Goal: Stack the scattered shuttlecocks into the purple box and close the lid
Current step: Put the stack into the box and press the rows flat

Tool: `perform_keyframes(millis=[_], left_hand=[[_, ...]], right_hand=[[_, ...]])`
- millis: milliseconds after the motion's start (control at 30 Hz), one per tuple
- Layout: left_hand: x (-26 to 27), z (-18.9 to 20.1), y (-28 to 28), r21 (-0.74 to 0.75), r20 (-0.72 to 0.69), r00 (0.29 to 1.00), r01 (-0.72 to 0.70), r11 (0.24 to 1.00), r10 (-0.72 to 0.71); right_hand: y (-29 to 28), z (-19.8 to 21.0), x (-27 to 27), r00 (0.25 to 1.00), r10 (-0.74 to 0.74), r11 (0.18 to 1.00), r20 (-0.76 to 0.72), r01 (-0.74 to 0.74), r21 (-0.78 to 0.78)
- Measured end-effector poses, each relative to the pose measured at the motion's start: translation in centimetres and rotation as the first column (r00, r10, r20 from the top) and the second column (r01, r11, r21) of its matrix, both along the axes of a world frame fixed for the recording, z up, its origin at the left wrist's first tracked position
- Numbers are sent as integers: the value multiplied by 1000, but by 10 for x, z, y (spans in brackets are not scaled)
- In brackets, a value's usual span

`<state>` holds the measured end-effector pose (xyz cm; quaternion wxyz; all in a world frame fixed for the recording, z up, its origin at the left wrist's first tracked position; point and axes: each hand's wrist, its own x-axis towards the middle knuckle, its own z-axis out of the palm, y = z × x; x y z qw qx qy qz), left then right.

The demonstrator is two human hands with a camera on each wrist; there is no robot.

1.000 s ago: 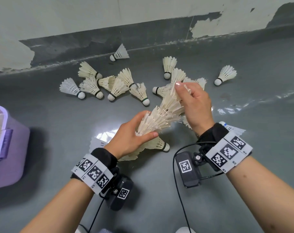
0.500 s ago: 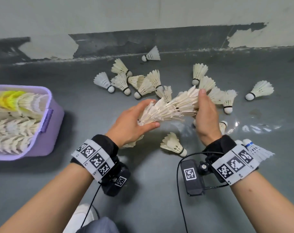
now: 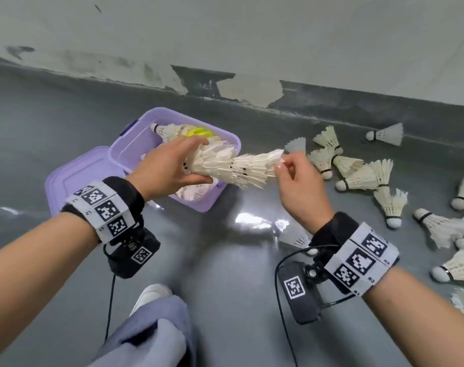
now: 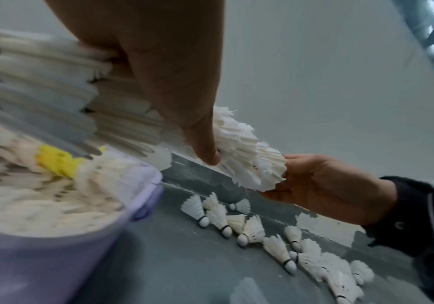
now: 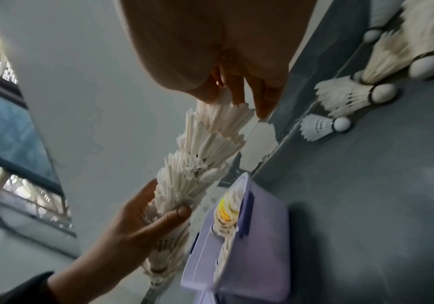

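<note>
A long nested stack of white shuttlecocks (image 3: 233, 166) lies level in the air over the right rim of the open purple box (image 3: 215, 200). My left hand (image 3: 169, 165) grips the stack's cork end above the box. My right hand (image 3: 286, 165) pinches the feather end (image 5: 226, 115). The box holds rows of stacked white shuttlecocks and a yellow one (image 3: 199, 132). Its lid (image 3: 77, 176) lies open on the floor at the box's left. In the left wrist view my left thumb (image 4: 202, 152) presses the stack (image 4: 246, 160).
Several loose shuttlecocks (image 3: 358, 176) are scattered on the grey floor to the right, along the wall base (image 3: 331, 107). One more shuttlecock (image 3: 295, 237) lies under my right wrist. My knee (image 3: 151, 332) and a white shoe (image 3: 151, 294) sit at the bottom centre.
Both hands have carried the stack left, from over the scattered pile to above the purple box. The stack has turned level. My right hand now pinches only its feather tip.
</note>
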<state>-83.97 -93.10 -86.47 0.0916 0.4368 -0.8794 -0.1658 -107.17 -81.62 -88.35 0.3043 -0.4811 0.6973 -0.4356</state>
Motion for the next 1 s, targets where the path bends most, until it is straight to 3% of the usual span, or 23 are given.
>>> perform_keyframes(millis=[133,367,533,667,833,1000], left_hand=[[35,-1,-38,-44,16,1000,-20,999,21],[67,-17,-132,-144,110,984,158,977,-143],[78,-60,-173,-134,212,939,302,944,-271],[74,-86,-183,-131,269,914,348,928,-304],[65,-98,-183,-143,182,927,356,924,-329],[65,-102,-174,-35,56,941,335,942,-333]], right_hand=[[-25,-7,34,999,47,999,-24,-46,24],[-84,-19,90,996,-9,1000,94,8,11],[-116,-34,104,967,192,970,-168,-161,181],[-135,-42,110,922,221,945,-319,-122,302],[-144,-40,118,763,319,889,-562,-35,457],[-145,-43,126,712,338,871,-616,12,492]])
